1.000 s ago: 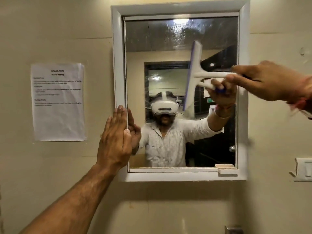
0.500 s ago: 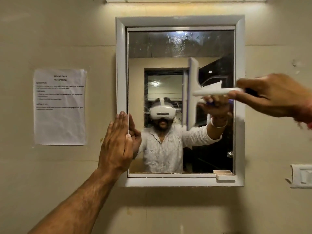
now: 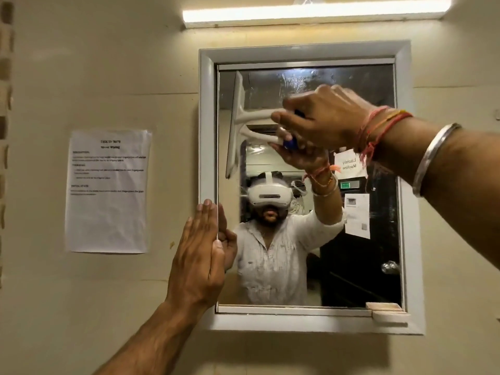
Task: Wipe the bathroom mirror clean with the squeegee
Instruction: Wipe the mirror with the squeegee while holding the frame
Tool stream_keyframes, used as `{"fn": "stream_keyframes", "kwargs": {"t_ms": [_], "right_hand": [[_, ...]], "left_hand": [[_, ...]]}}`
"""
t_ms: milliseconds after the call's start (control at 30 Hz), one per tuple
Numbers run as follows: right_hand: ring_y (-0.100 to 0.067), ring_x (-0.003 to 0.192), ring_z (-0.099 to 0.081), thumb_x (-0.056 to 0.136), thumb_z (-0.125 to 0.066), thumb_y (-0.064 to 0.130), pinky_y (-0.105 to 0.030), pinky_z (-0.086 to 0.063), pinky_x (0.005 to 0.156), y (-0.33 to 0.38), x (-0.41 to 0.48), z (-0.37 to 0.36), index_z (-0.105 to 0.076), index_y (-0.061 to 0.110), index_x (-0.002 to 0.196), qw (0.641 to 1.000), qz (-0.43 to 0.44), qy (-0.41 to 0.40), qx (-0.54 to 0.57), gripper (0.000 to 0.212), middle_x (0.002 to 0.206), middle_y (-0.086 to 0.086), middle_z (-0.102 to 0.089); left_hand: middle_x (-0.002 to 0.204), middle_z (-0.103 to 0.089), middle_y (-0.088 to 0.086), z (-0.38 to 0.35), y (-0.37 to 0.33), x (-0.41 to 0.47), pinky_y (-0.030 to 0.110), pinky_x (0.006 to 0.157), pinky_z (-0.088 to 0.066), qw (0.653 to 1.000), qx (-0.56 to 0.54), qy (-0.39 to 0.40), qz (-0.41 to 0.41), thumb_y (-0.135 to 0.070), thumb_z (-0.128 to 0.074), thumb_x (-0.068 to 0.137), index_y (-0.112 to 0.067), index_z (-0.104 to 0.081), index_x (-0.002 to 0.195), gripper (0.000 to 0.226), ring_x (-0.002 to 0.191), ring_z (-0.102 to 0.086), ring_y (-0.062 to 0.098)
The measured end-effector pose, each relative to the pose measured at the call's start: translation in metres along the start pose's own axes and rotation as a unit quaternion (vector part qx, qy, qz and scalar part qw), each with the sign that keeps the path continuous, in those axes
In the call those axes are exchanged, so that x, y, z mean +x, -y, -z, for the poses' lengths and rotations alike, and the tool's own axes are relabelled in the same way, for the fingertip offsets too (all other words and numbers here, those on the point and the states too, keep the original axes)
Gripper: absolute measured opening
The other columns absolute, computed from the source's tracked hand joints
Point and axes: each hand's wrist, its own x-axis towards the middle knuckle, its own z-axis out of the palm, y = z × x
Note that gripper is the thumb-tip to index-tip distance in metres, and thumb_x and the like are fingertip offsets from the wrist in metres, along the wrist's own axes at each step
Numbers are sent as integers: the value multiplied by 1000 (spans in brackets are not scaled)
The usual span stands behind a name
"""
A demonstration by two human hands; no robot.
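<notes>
My right hand [image 3: 322, 123] has its fingers wrapped tight on the white squeegee [image 3: 239, 117], its blade on the mirror [image 3: 351, 253] beyond my fingertips. My left hand [image 3: 198, 255] lies flat, fingers together, on the mirror's left frame [image 3: 207, 131].

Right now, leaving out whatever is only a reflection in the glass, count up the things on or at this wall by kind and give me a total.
Mirror: 1
Squeegee, held by the right hand: 1
Printed paper sheet: 1
Tube light: 1
Hands, with the left hand flat on the frame edge: 2
Total: 6
</notes>
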Motion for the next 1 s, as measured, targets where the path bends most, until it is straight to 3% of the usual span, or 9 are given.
{"fn": "stream_keyframes", "kwargs": {"t_ms": [200, 367, 433, 533, 633, 733, 833, 1000], "right_hand": [[-14, 49, -40, 99, -30, 54, -26, -33, 49, -16, -2, 9, -51, 19, 80, 999, -17, 36, 19, 45, 59, 1, -45], [-23, 51, -49, 93, -27, 67, -36, -45, 55, -52, -40, 18, -55, 13, 79, 997, -43, 44, 50, 62, 59, -6, -50], [-29, 61, -57, 88, -25, 68, -40, -49, 61, -70, -61, 24, -60, 13, 84, 995, -66, 47, 57, 66, 67, -12, -59], [-26, 63, -56, 90, -27, 67, -34, -42, 57, -97, -100, 34, -56, 29, 75, 991, -113, 44, 50, 50, 66, -5, -57], [-35, 59, -54, 87, -28, 74, -42, -44, 55, -127, -141, 42, -52, 19, 67, 982, -188, -1, 36, 63, 58, -10, -55], [-34, 57, -55, 88, -27, 75, -46, -50, 60, -135, -162, 49, -52, 22, 73, 974, -225, -10, 22, 61, 54, -8, -56], [-25, 50, -52, 88, -23, 71, -34, -42, 50, -110, -147, 50, -52, 23, 72, 987, -160, -15, -1, 58, 52, -4, -53], [-15, 44, -45, 92, -26, 62, -25, -35, 48, -42, -75, 38, -52, 20, 77, 999, -12, 4, 33, 52, 52, 3, -45]], "left_hand": [[160, -15, 4, 0, 3, -2, 36, 119, -11, 1000, 3, -4, -16, -27, -22, 92, -11, -15, 152, 62, 148, -11, 12], [160, -15, 4, 1, 5, 0, 35, 119, -11, 1000, 4, 3, -18, -27, -22, 92, -11, -16, 152, 62, 148, -12, 12], [160, -14, 3, 0, 5, -1, 36, 119, -11, 1000, 3, 1, -19, -27, -22, 92, -11, -16, 152, 62, 148, -12, 12], [160, -14, 3, -3, 4, -1, 35, 119, -11, 1000, -7, -7, -14, -27, -22, 93, -12, -15, 152, 62, 148, -11, 11], [161, -12, 0, -6, 2, -1, 32, 119, -9, 1000, -17, -15, -3, -28, -22, 93, -14, -13, 152, 61, 148, -9, 9], [160, -12, 0, -5, 1, -2, 28, 119, -7, 1000, -18, -15, -1, -29, -21, 94, -16, -12, 152, 60, 148, -8, 8], [160, -12, 0, -3, 0, -1, 27, 119, -7, 1000, -10, -10, -1, -29, -21, 94, -16, -11, 152, 60, 147, -8, 7], [160, -13, 0, 2, 0, -1, 27, 119, -6, 1000, 8, 2, -3, -28, -21, 93, -13, -15, 152, 61, 147, -9, 8]]}}
